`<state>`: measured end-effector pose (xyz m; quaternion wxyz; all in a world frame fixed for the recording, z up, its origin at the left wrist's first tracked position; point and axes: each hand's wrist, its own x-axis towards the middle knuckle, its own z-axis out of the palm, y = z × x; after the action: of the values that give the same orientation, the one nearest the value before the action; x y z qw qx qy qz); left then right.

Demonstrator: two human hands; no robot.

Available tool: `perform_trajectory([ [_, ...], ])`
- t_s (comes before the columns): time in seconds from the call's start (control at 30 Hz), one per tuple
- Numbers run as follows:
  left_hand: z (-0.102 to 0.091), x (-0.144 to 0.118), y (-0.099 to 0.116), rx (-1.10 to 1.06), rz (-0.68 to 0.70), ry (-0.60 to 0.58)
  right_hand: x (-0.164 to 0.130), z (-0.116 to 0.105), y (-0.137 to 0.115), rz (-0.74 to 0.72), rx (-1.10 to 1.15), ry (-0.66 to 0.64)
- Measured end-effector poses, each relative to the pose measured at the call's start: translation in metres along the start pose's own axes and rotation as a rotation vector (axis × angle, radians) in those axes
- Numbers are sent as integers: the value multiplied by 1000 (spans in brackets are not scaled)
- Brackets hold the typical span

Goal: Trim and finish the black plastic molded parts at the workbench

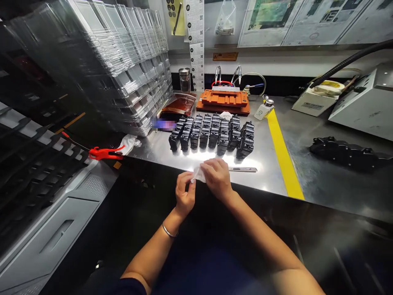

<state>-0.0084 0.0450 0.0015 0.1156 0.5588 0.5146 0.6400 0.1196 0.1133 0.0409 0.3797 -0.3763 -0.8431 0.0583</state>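
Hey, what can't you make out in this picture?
All in the head view:
Slim metal tool: left end hidden behind the right hand.
Thin white material: partly covered by that hand.
Small white bottle: label lettering too small.
Pale housing: cut off by the right edge.

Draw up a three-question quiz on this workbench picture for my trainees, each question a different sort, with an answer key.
1. Multiple choice: What do the left hand and right hand hold between them?
A) a red tool
B) a thin whitish piece
C) a glass jar

2. True or false: In the picture, the slim metal tool lies to the left of the yellow stripe.

3. Fill in the colour: Behind the row of black parts stands an ____ fixture.

Key: 1. B; 2. True; 3. orange.
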Motion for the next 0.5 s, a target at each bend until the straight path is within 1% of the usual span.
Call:
perform_trajectory([
  [0.07, -8, -4, 10, -76, -70, 121, 8, 2, -22, -79, 120, -27],
  [0.1, -14, -8, 14, -106, -138, 175, 7, 4, -33, -116, 188, -67],
  [0.17, -26, -16, 18, -152, -349, 240, -3, 10, -49, -124, 323, -165],
  [0.23, -38, -27, 18, -215, -617, 220, -22, 18, -57, -28, 455, -244],
  [0.3, -45, -37, 15, -311, -850, 121, -42, 26, -57, 109, 556, -291],
  [0.33, -47, -41, 14, -358, -934, 47, -49, 29, -54, 167, 587, -303],
  [0.37, -47, -45, 13, -395, -1000, -54, -55, 29, -49, 205, 605, -313],
  [0.43, -46, -51, 11, -418, -1085, -319, -59, 23, -33, 232, 587, -315],
  [0.47, -44, -53, 10, -403, -1105, -434, -58, 16, -21, 231, 537, -289],
  [0.5, -42, -54, 9, -380, -1116, -505, -56, 7, -7, 231, 448, -246],
])
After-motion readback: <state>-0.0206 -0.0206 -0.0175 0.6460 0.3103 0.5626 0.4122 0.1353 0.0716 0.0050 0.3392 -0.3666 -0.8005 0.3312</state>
